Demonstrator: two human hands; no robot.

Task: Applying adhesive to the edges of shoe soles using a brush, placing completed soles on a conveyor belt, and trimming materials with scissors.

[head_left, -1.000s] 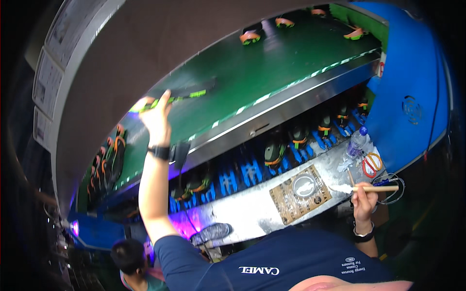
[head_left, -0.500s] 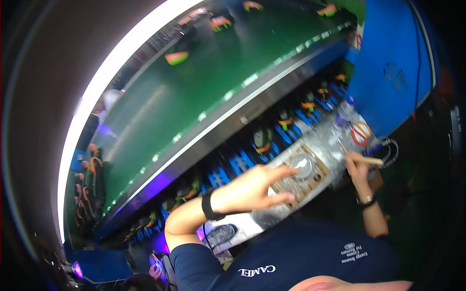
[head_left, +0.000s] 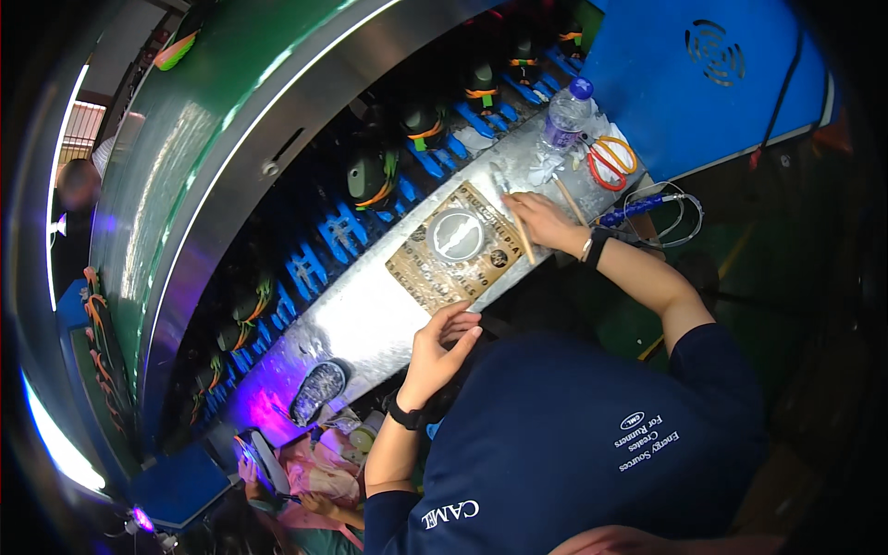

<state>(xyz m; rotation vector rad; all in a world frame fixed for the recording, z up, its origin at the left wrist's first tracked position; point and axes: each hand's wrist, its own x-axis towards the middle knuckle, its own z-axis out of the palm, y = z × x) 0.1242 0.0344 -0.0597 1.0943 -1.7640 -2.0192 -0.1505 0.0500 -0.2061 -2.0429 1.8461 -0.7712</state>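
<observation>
My right fingers (head_left: 525, 202) meet a wooden stick (head_left: 524, 240); whether they grip it, I can't tell. Keep them light, clear of the round dish (head_left: 435, 242) leftward. My empty left fingers (head_left: 450, 319), loosely parted, could steady the nearby cardboard sheet (head_left: 416, 280).

Whitish bench (head_left: 375, 324) with brown sheet (head_left: 416, 276), purple-capped bottle (head_left: 567, 116), scissors (head_left: 594, 159), dark shoe-shaped piece (head_left: 318, 390)

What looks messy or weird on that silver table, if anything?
The brown board under the round dish looks stained and glossy in patches, maybe from drips. Also, crumpled white scraps, perhaps paper, lie untidily by the bottle.
</observation>
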